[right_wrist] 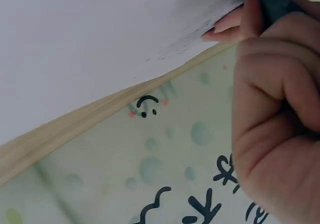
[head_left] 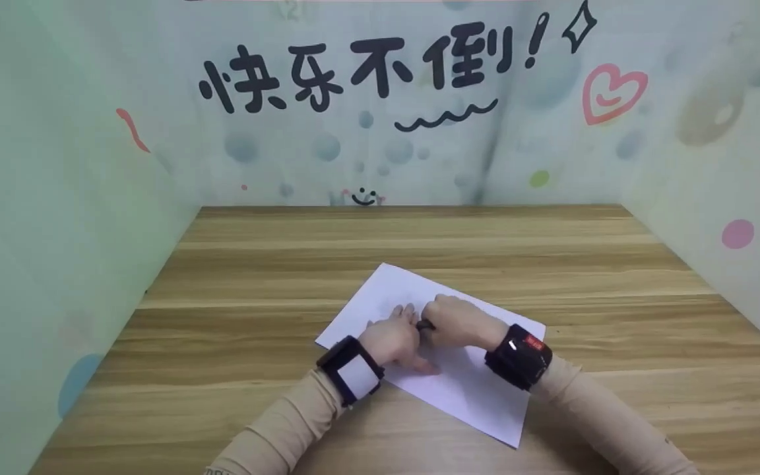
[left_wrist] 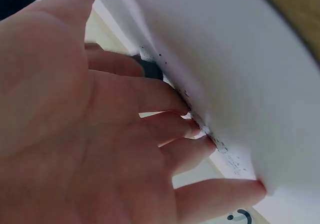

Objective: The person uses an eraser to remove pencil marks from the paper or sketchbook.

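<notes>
Two hands met over the paper sheet [head_left: 459,382].
The left hand [head_left: 394,338] lay flat, fingers spread on it; the right hand [head_left: 457,321] curled around a dark pen [head_left: 425,324].

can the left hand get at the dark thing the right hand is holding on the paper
Probably yes. The left hand lies flat on the white sheet of paper, right beside the right hand gripping the small dark object, with nothing between them.

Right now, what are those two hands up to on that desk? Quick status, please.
Left hand flat, fingers pressing the white paper. Right hand curled round a dark pen, tip at the sheet. Nothing in the way on the wooden desk.
</notes>
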The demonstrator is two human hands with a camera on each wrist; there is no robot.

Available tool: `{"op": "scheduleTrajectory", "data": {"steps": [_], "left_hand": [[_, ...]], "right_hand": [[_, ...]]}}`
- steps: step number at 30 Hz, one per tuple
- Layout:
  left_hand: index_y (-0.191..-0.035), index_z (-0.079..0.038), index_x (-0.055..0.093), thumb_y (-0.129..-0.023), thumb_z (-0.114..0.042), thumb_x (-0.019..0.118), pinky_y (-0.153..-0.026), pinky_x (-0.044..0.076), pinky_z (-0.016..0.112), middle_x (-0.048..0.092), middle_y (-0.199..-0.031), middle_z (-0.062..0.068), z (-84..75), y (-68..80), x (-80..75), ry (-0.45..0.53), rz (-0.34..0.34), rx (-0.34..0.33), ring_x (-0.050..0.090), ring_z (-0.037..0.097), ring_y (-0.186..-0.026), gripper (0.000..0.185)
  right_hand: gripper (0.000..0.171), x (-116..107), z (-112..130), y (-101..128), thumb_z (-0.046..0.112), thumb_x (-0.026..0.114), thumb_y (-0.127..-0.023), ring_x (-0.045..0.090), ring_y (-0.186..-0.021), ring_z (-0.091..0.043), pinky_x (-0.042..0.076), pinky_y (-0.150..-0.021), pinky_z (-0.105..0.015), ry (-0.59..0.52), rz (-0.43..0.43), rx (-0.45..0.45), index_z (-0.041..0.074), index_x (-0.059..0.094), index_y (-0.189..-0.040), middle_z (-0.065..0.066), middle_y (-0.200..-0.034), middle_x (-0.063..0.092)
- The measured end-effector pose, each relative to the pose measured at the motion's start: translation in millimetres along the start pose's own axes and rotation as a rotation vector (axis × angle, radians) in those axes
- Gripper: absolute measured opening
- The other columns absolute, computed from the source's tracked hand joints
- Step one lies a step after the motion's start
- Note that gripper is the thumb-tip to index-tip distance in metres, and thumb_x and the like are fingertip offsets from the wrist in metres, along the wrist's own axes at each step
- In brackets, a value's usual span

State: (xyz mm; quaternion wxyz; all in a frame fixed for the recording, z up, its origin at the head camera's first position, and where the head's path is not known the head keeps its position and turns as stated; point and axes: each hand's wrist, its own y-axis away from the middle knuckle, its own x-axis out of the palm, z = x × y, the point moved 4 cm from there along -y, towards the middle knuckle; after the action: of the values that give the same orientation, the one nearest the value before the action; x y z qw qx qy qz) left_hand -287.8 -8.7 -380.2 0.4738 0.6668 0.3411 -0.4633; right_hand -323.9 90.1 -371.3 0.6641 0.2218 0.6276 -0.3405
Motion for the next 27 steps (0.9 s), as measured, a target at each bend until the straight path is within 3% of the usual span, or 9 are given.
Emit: {"op": "scheduleTrajectory", "data": {"steps": [3, 6, 11, 14, 17, 19, 23, 25, 27], "left_hand": [[-0.146, -0.006, 0.019, -0.074, -0.063, 0.061, -0.109, 0.025, 0.056, 0.012, -0.155, 0.007, -1.5, -0.9, -0.9, -0.014, 0.006, 0.015, 0.011, 0.021, -0.143, 0.101], [-0.146, -0.006, 0.019, -0.074, -0.064, 0.059, -0.109, 0.025, 0.055, 0.012, -0.155, 0.008, -0.9, -1.9, -0.7, -0.029, 0.012, 0.009, 0.011, 0.022, -0.143, 0.101], [-0.147, -0.006, 0.017, -0.073, -0.067, 0.058, -0.110, 0.024, 0.055, 0.010, -0.155, 0.008, 12.5, -9.5, -3.1, 0.023, -0.006, -0.091, 0.011, 0.021, -0.144, 0.104], [-0.147, -0.005, 0.015, -0.073, -0.068, 0.058, -0.111, 0.023, 0.055, 0.008, -0.156, 0.009, 24.9, -14.7, -6.1, 0.072, -0.013, -0.156, 0.010, 0.022, -0.144, 0.106], [-0.146, -0.002, 0.015, -0.073, -0.067, 0.059, -0.111, 0.022, 0.054, 0.009, -0.155, 0.010, 34.2, -17.4, -8.4, 0.107, -0.027, -0.188, 0.010, 0.024, -0.143, 0.107], [-0.146, -0.001, 0.015, -0.073, -0.067, 0.059, -0.111, 0.022, 0.054, 0.010, -0.155, 0.012, 37.8, -18.8, -9.3, 0.117, -0.035, -0.192, 0.011, 0.026, -0.143, 0.107], [-0.145, 0.000, 0.019, -0.073, -0.066, 0.059, -0.110, 0.025, 0.055, 0.013, -0.154, 0.015, 40.4, -21.1, -11.1, 0.111, -0.048, -0.169, 0.013, 0.029, -0.142, 0.105], [-0.145, -0.001, 0.021, -0.074, -0.066, 0.059, -0.108, 0.027, 0.055, 0.015, -0.153, 0.018, 40.8, -22.3, -11.7, 0.093, -0.048, -0.146, 0.015, 0.031, -0.141, 0.103], [-0.144, -0.001, 0.025, -0.074, -0.064, 0.061, -0.106, 0.031, 0.055, 0.019, -0.151, 0.020, 41.6, -24.1, -12.5, 0.082, -0.053, -0.121, 0.020, 0.034, -0.139, 0.101]], "right_hand": [[0.023, -4.2, -10.8, 2.2, 0.010, 0.058, -0.078, 0.039, -0.045, -0.009, 0.032, -0.041, -0.022, -0.007, -0.002, 0.080, 0.008, 0.055, -0.056, 0.004, -0.049, 0.041], [0.023, -9.6, -29.4, 3.4, 0.011, 0.056, -0.084, 0.047, -0.043, -0.007, 0.038, -0.043, -0.021, -0.081, 0.027, 0.155, 0.006, 0.060, -0.062, 0.000, -0.049, 0.053], [0.019, -26.5, -66.2, 8.4, 0.008, 0.051, -0.086, 0.056, -0.052, -0.009, 0.047, -0.050, -0.021, -0.220, 0.055, 0.186, 0.001, 0.068, -0.081, -0.008, -0.062, 0.065], [0.019, -33.9, -94.6, 17.5, 0.007, 0.050, -0.085, 0.054, -0.054, -0.009, 0.045, -0.050, -0.020, -0.242, 0.047, 0.249, 0.000, 0.067, -0.081, -0.008, -0.065, 0.064], [0.018, -35.2, -120.7, 28.0, 0.006, 0.053, -0.082, 0.049, -0.053, -0.012, 0.041, -0.050, -0.022, -0.203, 0.022, 0.323, 0.000, 0.070, -0.081, -0.009, -0.065, 0.063], [0.018, -35.5, -133.9, 34.2, 0.003, 0.058, -0.076, 0.057, -0.058, -0.019, 0.048, -0.055, -0.031, -0.147, -0.010, 0.342, 0.001, 0.072, -0.087, -0.013, -0.072, 0.068], [0.040, -34.6, -154.6, 44.8, -0.007, 0.058, -0.065, 0.065, -0.086, -0.038, 0.052, -0.078, -0.049, -0.071, -0.079, 0.376, 0.002, 0.070, -0.102, -0.021, -0.098, 0.068], [0.042, -33.3, -161.9, 48.6, -0.010, 0.055, -0.063, 0.064, -0.088, -0.036, 0.051, -0.080, -0.049, -0.067, -0.092, 0.377, 0.003, 0.071, -0.100, -0.021, -0.099, 0.068], [0.039, -32.1, -166.0, 51.0, -0.010, 0.055, -0.063, 0.062, -0.079, -0.031, 0.052, -0.073, -0.044, -0.096, -0.073, 0.373, 0.002, 0.072, -0.096, -0.020, -0.093, 0.070]]}}
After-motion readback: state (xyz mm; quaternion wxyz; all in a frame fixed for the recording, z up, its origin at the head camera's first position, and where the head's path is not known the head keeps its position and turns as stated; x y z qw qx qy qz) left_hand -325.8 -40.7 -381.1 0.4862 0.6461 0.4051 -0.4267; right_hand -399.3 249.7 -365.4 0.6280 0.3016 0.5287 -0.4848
